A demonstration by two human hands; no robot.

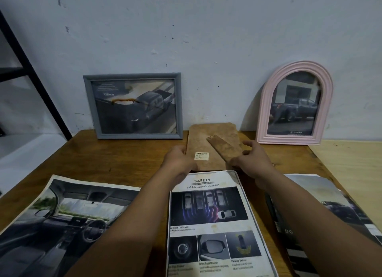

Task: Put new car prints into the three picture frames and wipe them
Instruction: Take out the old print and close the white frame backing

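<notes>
Both arms reach out over the wooden table (124,152), left hand (178,159) and right hand (253,159) clasping the side edges of the face-down brown frame (208,138), just beyond the safety print (217,225).

Two bare forearms come in from the bottom edge of the view — no sleeves, no cuffs, nothing covering them as far back as can be seen. The left hand (179,161) and the right hand (253,160) are bare as well: no gloves. I can spot no watch, no strap and no bracelet on either wrist, and no ring on the fingers that show, though several fingers are partly hidden. The fingernails that show look short and plain — the picture is too soft there to say more.
</notes>
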